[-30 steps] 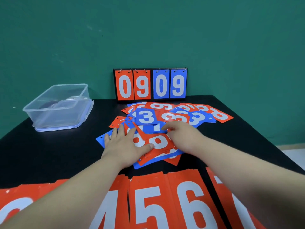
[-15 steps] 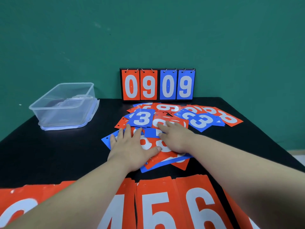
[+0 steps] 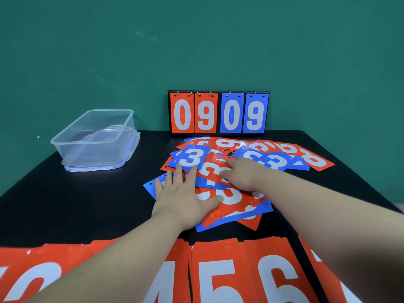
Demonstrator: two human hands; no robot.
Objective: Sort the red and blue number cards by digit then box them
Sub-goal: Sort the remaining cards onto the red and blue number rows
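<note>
Well, at the far left the clear box [image 3: 94, 141] sits on the black tabletop [image 3: 65, 204], well apart from the cards. Next comes the left hand [image 3: 181, 200], its grip open, with fingers spread and pressed flat on the near-left side of the loose pile [image 3: 238, 212] of red and blue cards in the middle. Just right of it, the right hand [image 3: 242, 173] lies on a red 3 card [image 3: 213, 169] with straight fingers; that grip is open too and pinches nothing. A blue 3 card [image 3: 190, 158] lies just beside it. Along the near edge runs a sorted row [image 3: 218, 276] of red cards showing 4, 5 and 6.

The step in hand looks like freeing a 3 from the heap. It would go best if the left palm pins the lower cards while the right fingertips slide the red 3 sideways off the stack, then lift it by one edge. Dragging several at once would scatter the pile.
</note>
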